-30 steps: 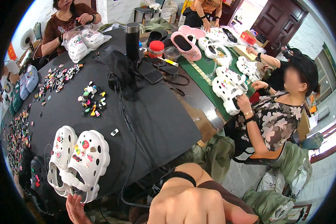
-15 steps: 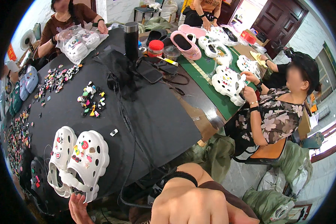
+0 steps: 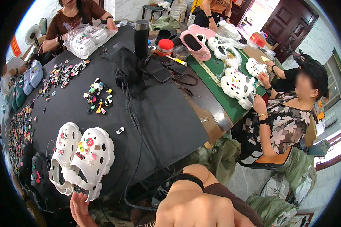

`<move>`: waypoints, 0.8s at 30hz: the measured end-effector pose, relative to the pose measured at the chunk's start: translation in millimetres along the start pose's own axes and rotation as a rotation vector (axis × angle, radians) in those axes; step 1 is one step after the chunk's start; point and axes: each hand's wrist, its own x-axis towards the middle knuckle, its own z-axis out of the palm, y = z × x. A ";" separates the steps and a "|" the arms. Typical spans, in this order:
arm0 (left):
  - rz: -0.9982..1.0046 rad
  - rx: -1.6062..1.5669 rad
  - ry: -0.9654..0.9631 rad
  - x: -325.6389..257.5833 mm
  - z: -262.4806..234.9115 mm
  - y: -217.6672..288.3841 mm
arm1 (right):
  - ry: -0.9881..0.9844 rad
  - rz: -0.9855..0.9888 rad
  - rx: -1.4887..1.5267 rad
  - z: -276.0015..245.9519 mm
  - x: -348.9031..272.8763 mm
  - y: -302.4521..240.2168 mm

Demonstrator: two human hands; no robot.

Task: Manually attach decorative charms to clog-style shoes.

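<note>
A pair of white clogs (image 3: 93, 157) with colourful shoe charms lies at the near left edge of the black table, heels toward me. At the heel strap of the right-hand clog, my left hand (image 3: 80, 209) has its fingers stretched up, the tips touching or just beside the strap. My right hand (image 3: 195, 208) is very close to the camera at the lower edge. It shows its back and a black wristband, while its fingers are cut off or hidden. A single small charm (image 3: 120, 130) lies right of the clogs, and a pile of charms (image 3: 97, 97) sits beyond them.
More charms (image 3: 21, 128) spread along the left side, near a dark clog (image 3: 38, 172). A black bag (image 3: 125, 68) with a long cord, a tumbler (image 3: 141, 39) and a phone (image 3: 159, 70) stand farther back. Co-workers handle white clogs (image 3: 236, 87) at the right and bagged clogs (image 3: 85, 41) at the back.
The whole view has shifted slightly. My right hand sits lower, with its fingers further out of view. The seated person at the right has turned the white clog and moved a hand along it.
</note>
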 end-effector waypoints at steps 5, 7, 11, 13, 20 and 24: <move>0.079 0.040 0.002 -15.9 -6.9 17.8 | -0.363 0.243 -0.096 -33.1 23.7 -19.6; -0.281 0.225 0.515 1.7 12.7 28.4 | -0.352 0.229 -0.155 -55.1 4.7 -11.7; -0.078 0.379 0.542 16.5 29.7 38.3 | 0.010 0.184 -0.486 -82.0 -16.8 -31.4; 0.086 0.459 0.534 18.6 23.9 32.3 | 0.108 0.243 -0.565 -96.8 -33.0 -43.8; 0.214 1.156 0.517 45.7 -9.6 20.5 | 0.703 0.497 -0.759 -136.6 -99.1 -52.4; 0.214 1.352 0.406 62.7 -12.1 23.7 | 0.884 0.624 -0.812 -154.6 -122.8 -53.8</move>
